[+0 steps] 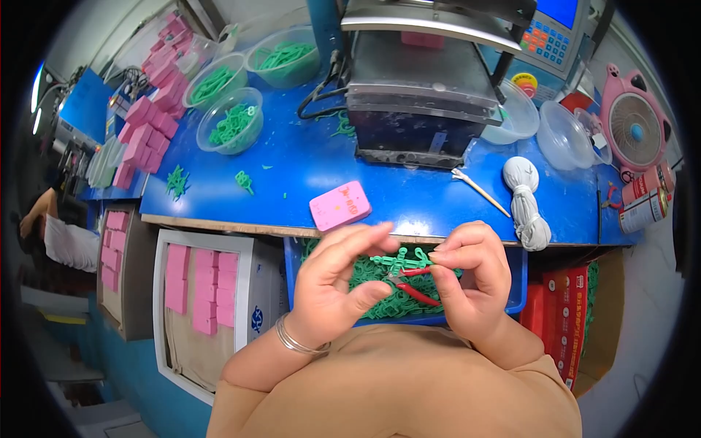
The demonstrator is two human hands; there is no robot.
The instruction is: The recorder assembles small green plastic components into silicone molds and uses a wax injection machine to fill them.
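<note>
My right hand (475, 281) pinches the right end of a knobbly green plastic piece (401, 260) between fingertips and thumb. Just below that piece are red-handled cutters (418, 293), with handles running toward my right thumb; whether this hand also grips them, I cannot tell. Beside the piece's left end, my left hand (336, 281) is open, its thumb and slightly blurred fingers apart. Under both hands, a blue tray (517, 281) holds a heap of green plastic pieces (380, 299). A pink block (340, 206) with red marks lies on the blue table in front of my left hand.
Clear bowls (232, 123) of green pieces stand at the far left beside stacked pink blocks (150, 135). A press-like machine (423, 102) fills the back middle. A wooden stick (482, 193), a grey cloth bundle (527, 204) and a pink fan (635, 120) are right.
</note>
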